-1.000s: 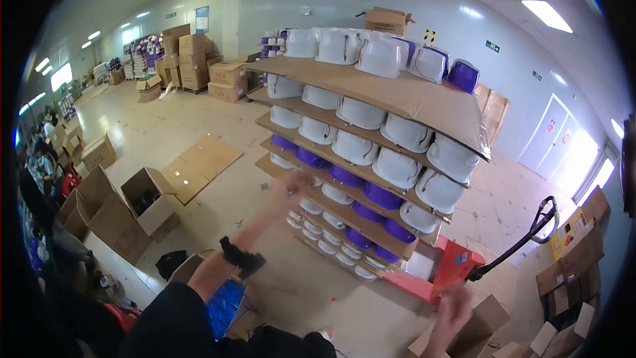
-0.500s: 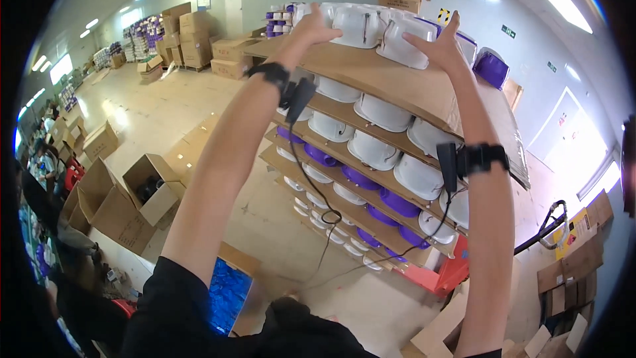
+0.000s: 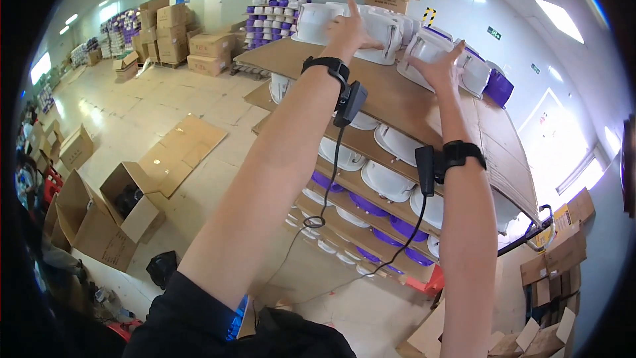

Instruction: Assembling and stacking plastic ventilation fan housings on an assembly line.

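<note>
Both my arms reach up to the top layer of a tall stack of rounded white plastic housings. My left hand point(image 3: 348, 32) is open, its fingers spread in front of a white housing point(image 3: 381, 36); touching cannot be told. My right hand point(image 3: 438, 69) is also open, thumb and fingers wide apart, up against another white housing point(image 3: 423, 48). A further white housing point(image 3: 473, 74) and a purple one point(image 3: 499, 89) stand to its right. They rest on a brown cardboard sheet point(image 3: 391, 89). Each wrist wears a black strap with a small cabled device.
Below, more white and purple housings point(image 3: 387, 182) sit in layers between cardboard sheets, above a red base point(image 3: 430, 282). Open cartons point(image 3: 132, 202) stand on the floor at left. A black handle point(image 3: 530, 235) and cartons point(image 3: 556, 265) are at right. A cable hangs from each wrist.
My left hand has moved right along the top row, closer to my right hand. The whole view has shifted, and both hands stay spread.
</note>
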